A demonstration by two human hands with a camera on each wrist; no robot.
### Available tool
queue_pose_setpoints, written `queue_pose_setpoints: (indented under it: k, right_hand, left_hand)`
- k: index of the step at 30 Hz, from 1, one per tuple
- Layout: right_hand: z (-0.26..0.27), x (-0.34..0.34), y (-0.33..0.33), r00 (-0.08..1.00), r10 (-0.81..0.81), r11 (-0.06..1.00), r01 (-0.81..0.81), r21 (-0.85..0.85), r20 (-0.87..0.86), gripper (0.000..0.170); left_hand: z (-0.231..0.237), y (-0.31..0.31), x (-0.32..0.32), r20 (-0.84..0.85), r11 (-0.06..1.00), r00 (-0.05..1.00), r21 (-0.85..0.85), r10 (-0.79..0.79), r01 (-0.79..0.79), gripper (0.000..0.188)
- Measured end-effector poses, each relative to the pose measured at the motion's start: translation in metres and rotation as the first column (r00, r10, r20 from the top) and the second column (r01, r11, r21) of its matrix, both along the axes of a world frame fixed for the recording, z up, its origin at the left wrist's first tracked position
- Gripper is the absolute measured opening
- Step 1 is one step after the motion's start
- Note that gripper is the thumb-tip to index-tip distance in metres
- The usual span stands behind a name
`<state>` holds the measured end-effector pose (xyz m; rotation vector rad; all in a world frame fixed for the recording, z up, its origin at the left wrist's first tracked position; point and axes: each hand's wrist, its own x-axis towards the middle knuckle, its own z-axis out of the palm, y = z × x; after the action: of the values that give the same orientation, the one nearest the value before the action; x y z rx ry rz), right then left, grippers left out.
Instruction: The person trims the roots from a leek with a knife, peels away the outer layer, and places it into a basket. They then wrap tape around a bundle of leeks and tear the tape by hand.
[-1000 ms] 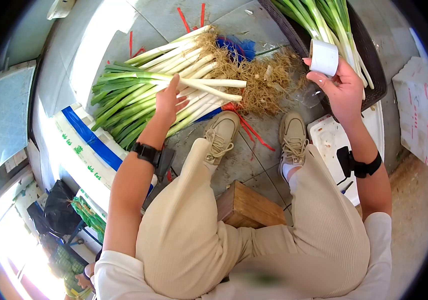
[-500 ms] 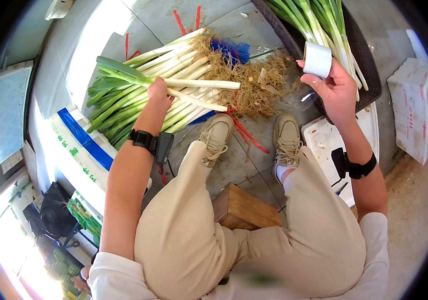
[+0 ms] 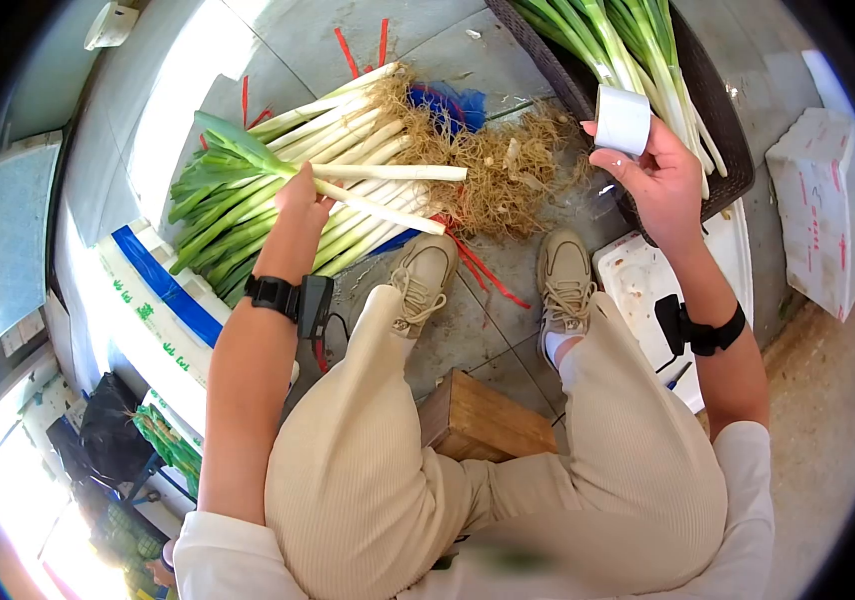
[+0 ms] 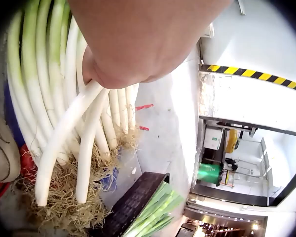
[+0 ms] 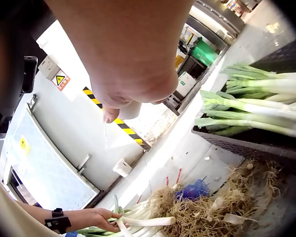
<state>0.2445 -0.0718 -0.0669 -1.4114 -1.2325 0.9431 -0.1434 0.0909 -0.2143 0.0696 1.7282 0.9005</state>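
My left hand [image 3: 300,200] grips two trimmed leeks [image 3: 393,172] near where white meets green. Their clean root ends point right, apart from each other, over a pile of leeks [image 3: 343,115] that still carry roots. In the left wrist view, the two white shanks [image 4: 59,140] hang below the hand. My right hand [image 3: 670,185] holds a roll of white tape [image 3: 623,120] between thumb and fingers, beside the dark basket [image 3: 738,170] with more leeks [image 3: 660,60]. In the right wrist view the wrist hides most of the roll.
Cut roots [image 3: 513,165] lie heaped beside the pile, near blue plastic [image 3: 458,105] and red strips [image 3: 493,270]. White foam boxes [image 3: 138,320] stand left, a white tray [image 3: 638,275] and carton [image 3: 816,210] right. A wooden block [image 3: 488,415] sits between my legs.
My left hand, first with fingers spread at the pile, has closed round the two leeks and their tops have shifted. My right hand still holds the tape roll in much the same place.
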Motion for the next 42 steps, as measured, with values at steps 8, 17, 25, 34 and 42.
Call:
queue_pose_setpoints:
  k: [8,17,25,34,42]
  right_hand:
    - [-0.003,0.001,-0.001,1.0,0.006,1.0,-0.006,0.004,0.0,0.033]
    - [-0.003,0.001,-0.001,1.0,0.013,0.999,-0.014,-0.037,-0.009,0.033]
    - [-0.002,-0.002,-0.001,1.0,0.009,0.998,-0.009,-0.062,0.011,0.037]
    - [-0.001,0.005,-0.003,0.998,0.069,0.995,-0.069,-0.067,-0.01,0.042]
    - [0.006,0.004,0.0,0.995,0.046,0.999,-0.047,-0.013,-0.091,0.041]
  left_hand:
    - [0.018,-0.001,-0.01,0.03,0.967,0.985,0.188,0.167,-0.17,0.033]
    - [0.004,-0.003,0.014,-0.042,0.965,0.968,0.105,0.247,-0.241,0.036]
    - [-0.029,0.017,0.017,-0.149,0.977,0.966,-0.003,0.209,-0.212,0.04]
    - [-0.014,0.019,0.028,-0.269,0.998,0.962,-0.02,0.053,-0.061,0.049]
    - [0.079,0.016,0.088,-0.006,0.877,0.957,0.399,-0.289,0.267,0.041]
